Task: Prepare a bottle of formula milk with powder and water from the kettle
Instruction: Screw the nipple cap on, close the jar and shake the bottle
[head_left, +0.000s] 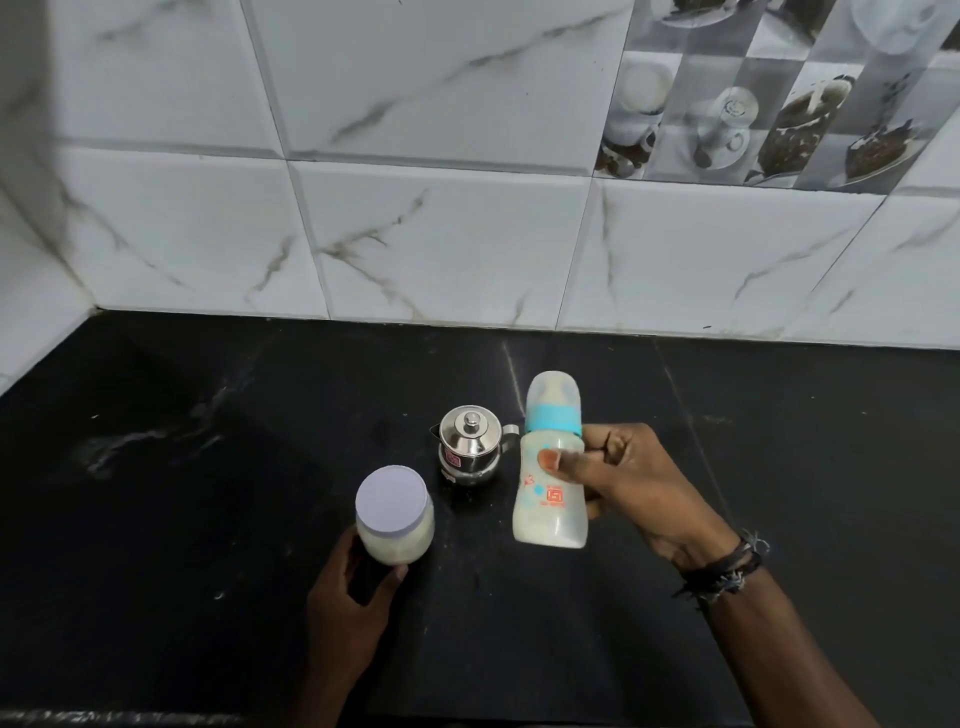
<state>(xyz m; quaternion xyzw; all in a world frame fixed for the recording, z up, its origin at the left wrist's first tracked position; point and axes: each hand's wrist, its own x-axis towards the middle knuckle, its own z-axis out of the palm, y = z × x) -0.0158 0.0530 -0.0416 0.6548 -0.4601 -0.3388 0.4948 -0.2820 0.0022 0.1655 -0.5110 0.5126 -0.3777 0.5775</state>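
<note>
My right hand (639, 488) grips a baby bottle (551, 467) upright above the black counter, thumb across its front. The bottle has a teal collar, a clear cap over the teat and milky white liquid inside. My left hand (353, 587) curls round the base of a powder jar (394, 514), which has a pale lilac lid and white powder inside. A small steel kettle (471, 444) with a knobbed lid stands between jar and bottle, slightly farther back, untouched.
The black stone counter (208, 493) runs to a white marble-tiled wall (441, 234) at the back and on the left. The counter's front edge (130, 719) shows at the lower left. A thread bracelet sits on my right wrist.
</note>
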